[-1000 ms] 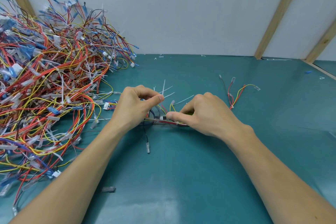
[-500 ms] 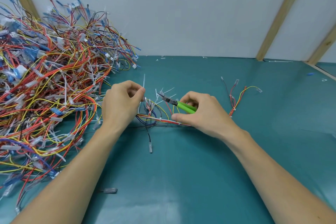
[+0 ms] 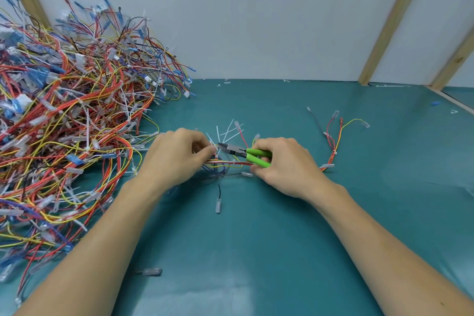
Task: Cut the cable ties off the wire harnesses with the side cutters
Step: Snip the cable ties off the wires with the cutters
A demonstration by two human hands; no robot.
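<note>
A small wire harness [image 3: 225, 163] of red, yellow and blue wires lies on the teal mat in the middle. My left hand [image 3: 177, 156] pinches it at its left end, beside white cable tie tails [image 3: 225, 133] that stick up. My right hand [image 3: 284, 164] grips green-handled side cutters [image 3: 246, 152]. Their grey jaws point left and sit close to my left fingertips, at the tie. Whether the jaws touch the tie is hidden by blur.
A big heap of tied wire harnesses [image 3: 69, 120] fills the left side. A separate loose harness [image 3: 333, 141] lies right of my hands. Loose clear terminal sleeves [image 3: 152, 271] and tie scraps dot the teal mat [image 3: 256, 251]. A white wall with wooden battens [image 3: 389, 20] stands behind.
My right hand brought the green side cutters out and moved their jaws left toward my left fingertips. My left hand shifted slightly along the harness.
</note>
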